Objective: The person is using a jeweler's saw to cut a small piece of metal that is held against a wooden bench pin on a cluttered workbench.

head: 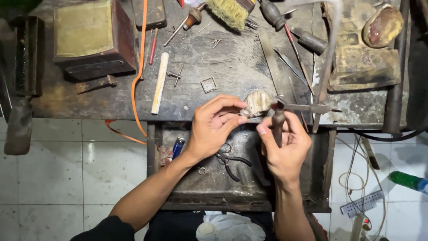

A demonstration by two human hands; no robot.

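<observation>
The right hand (285,145) has its grip closed round the dark handle of a jeweller's saw (312,67), frame rising away over the surface (232,67). The left hand (216,125) pinches a small piece, too small to tell, against the worn bench peg (257,103) at the surface's front edge. Both forearms reach up over the open drawer (205,192), where pliers (232,161) lie. Open room lies left of the peg, near a pale stick (159,82).

Grimy dark-grey workbench (232,67), bright orange cord (141,53), pale cream stick (159,83), yellowish bristle brush (227,12). Blue lighter (178,146) in the rusty brown drawer (203,187), black-handled pliers (231,160), white tiled floor (58,174), green bottle (406,180).
</observation>
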